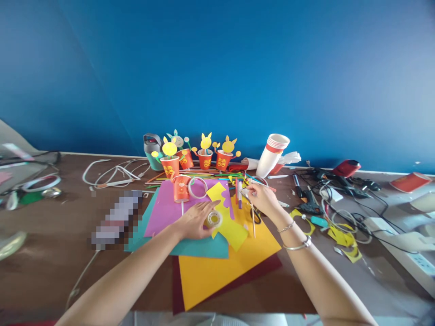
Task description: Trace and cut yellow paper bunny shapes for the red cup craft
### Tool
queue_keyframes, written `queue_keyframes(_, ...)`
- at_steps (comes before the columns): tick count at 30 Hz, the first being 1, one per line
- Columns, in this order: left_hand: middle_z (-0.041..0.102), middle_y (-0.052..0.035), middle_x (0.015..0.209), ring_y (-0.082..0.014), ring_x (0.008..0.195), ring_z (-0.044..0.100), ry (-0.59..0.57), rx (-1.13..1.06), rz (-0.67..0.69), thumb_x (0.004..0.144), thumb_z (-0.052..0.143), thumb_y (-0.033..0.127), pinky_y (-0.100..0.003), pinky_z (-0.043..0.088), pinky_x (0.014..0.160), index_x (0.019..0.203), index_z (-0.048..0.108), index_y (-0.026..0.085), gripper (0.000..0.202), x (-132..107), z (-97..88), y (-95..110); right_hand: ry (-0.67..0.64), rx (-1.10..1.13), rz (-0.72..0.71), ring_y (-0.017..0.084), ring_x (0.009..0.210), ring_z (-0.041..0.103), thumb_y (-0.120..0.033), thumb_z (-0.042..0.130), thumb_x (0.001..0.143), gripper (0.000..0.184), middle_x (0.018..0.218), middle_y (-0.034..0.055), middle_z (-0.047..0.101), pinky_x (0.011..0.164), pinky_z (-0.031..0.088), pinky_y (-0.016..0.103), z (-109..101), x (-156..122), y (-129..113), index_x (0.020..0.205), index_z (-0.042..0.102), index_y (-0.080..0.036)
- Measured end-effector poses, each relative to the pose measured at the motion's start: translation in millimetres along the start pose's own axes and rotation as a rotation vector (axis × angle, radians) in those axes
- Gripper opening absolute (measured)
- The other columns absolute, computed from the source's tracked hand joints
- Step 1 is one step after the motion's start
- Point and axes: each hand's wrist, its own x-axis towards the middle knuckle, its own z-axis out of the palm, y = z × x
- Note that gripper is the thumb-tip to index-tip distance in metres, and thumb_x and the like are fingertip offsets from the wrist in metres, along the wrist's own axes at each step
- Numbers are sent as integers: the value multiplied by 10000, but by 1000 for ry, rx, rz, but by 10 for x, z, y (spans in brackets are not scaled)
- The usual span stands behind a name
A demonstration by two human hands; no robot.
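Observation:
My left hand (pixel 197 220) is closed around a roll of clear tape (pixel 214 219), held over the yellow and teal paper. Further right, my right hand (pixel 261 198) pinches a thin wooden stick (pixel 253 222) that hangs down over the orange paper; whether its fingertips hold anything else, I cannot tell. Black-handled scissors (pixel 257 217) lie just under that hand. Left of it are a few pens (pixel 239 194). Beyond my left hand, a red paper cup (pixel 181 188) rests upside down on purple paper (pixel 161 206), beside a white tape ring (pixel 197 187).
Several red cups with yellow rabbit heads (pixel 205 158) stand along the blue wall, next to a bottle (pixel 152 151). A leaning stack of paper cups (pixel 273 155) is behind my right hand. Cables, a glue gun (pixel 310 203) and a power strip (pixel 404 249) crowd the right; a blurred-out device (pixel 117 219) lies left.

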Motion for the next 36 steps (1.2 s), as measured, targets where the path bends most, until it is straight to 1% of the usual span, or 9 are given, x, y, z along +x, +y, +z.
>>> queue_keyframes(4,572,-135,1328,-289,1230,560,-14,2,-22,805,624,281,-436,479,1026,1470,259,201,763,4,26,3,-106,-175,49,257,1048,631,-205,655,793,288,1079,91,695,829,443,322,5,-31,25,1076,618,-165)
queue_keyframes(9,510,-127,1428,-290,1276,536,-20,-2,-75,857,598,350,-442,475,1039,1484,232,232,735,16,63,0,-90,-332,134,290,1113,599,-151,628,801,442,1148,158,660,881,411,349,112,-114,-52,1225,510,-113)
queue_keyframes(12,516,-131,1423,-292,1267,545,-13,7,-81,863,595,375,-448,473,1041,1483,239,224,731,12,79,-15,-67,-358,158,287,1102,606,-121,578,820,445,1145,159,662,874,410,346,138,-144,-102,1255,485,-101)
queue_keyframes(16,538,-131,1398,-295,1234,568,5,16,-63,850,606,352,-462,479,1027,1477,253,224,732,10,92,-38,-73,-296,160,256,1010,645,-158,512,878,335,1109,137,683,802,426,316,112,-150,-105,1210,527,-119)
queue_keyframes(19,562,-140,1360,-300,1216,581,20,25,-53,839,618,345,-466,489,1012,1459,283,212,717,17,90,-41,-11,-250,188,244,986,652,-181,446,918,279,1108,122,693,779,434,307,30,-67,5,1153,593,-151)
queue_keyframes(22,607,-135,1286,-295,1163,614,32,34,-52,851,614,381,-460,509,982,1448,299,208,696,26,70,-27,61,-257,207,238,1038,631,-144,432,907,292,1117,114,697,817,437,305,-65,84,178,1085,663,-169)
queue_keyframes(25,621,-136,1267,-287,1145,626,33,49,-42,879,588,420,-454,519,970,1437,308,204,661,26,42,-13,63,-290,227,261,1112,598,-157,479,888,324,1163,130,684,883,427,327,-108,230,323,1151,668,-161)
queue_keyframes(33,626,-139,1260,-288,1157,623,40,73,-21,867,605,379,-445,530,961,1458,283,198,697,6,31,-75,11,-283,270,280,1132,589,-127,513,843,296,1129,134,692,927,409,375,12,368,450,1057,715,-161)
queue_keyframes(36,618,-133,1276,-284,1166,620,37,61,-18,850,622,353,-445,523,978,1463,275,206,719,4,42,-80,40,-276,287,294,1145,575,-126,500,847,324,1166,153,672,912,418,388,31,341,427,1103,698,-150)
